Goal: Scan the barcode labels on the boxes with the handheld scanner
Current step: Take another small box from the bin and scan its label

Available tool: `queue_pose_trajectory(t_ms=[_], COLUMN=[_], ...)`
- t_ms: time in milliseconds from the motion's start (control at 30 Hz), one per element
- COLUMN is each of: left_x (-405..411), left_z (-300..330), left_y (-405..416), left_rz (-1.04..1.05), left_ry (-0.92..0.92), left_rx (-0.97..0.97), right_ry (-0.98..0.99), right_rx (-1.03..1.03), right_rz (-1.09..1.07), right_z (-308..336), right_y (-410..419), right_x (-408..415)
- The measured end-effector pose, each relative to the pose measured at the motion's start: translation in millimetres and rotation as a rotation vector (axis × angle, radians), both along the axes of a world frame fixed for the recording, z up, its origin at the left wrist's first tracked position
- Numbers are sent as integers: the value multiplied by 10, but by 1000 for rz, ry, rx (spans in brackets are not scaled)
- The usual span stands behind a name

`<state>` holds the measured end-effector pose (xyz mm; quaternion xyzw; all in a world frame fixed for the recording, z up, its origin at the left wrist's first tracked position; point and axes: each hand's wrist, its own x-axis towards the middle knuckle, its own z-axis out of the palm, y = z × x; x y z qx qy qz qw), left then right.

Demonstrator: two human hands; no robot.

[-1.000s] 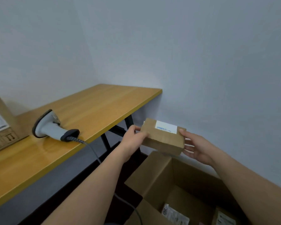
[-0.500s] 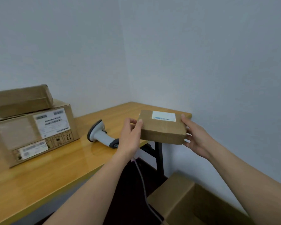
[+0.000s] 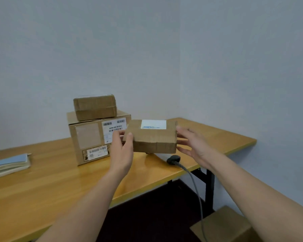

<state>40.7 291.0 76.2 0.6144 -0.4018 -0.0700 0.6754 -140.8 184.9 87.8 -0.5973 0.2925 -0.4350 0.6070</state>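
Note:
I hold a small brown cardboard box (image 3: 152, 139) in the air above the wooden table (image 3: 63, 175). A white label (image 3: 153, 124) lies on its top face. My left hand (image 3: 122, 151) grips its left end and my right hand (image 3: 193, 145) presses its right end. The handheld scanner (image 3: 173, 158) lies on the table just under the box; only its dark handle end and grey cable (image 3: 198, 194) show. A larger box (image 3: 89, 138) with barcode labels stands behind, with another small box (image 3: 94, 107) stacked on it.
A blue-covered notebook (image 3: 9, 164) lies at the table's left. The flap of an open carton (image 3: 222, 224) shows on the floor at lower right, beside the black table leg (image 3: 209, 187). Walls close in behind and to the right.
I have lifted the small box from over the floor carton up and left to above the table. My view has turned left, bringing the stacked boxes and notebook into sight.

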Motion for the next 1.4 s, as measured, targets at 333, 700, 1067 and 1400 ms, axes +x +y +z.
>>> queue_pose_trajectory(t_ms=[333, 700, 1067, 1400], left_x=[862, 1139, 1182, 1238], left_z=[-314, -590, -608, -666], left_y=[518, 662, 638, 635], left_rz=[174, 195, 141, 202], left_ry=[46, 75, 109, 128], left_rx=[71, 82, 121, 91], right_ry=[140, 174, 169, -81], right_rx=[-17, -196, -197, -94], right_rz=[184, 64, 54, 28], right_z=[-316, -625, -766, -745], right_y=[280, 396, 284, 353], right_x=[1054, 1618, 1641, 1570])
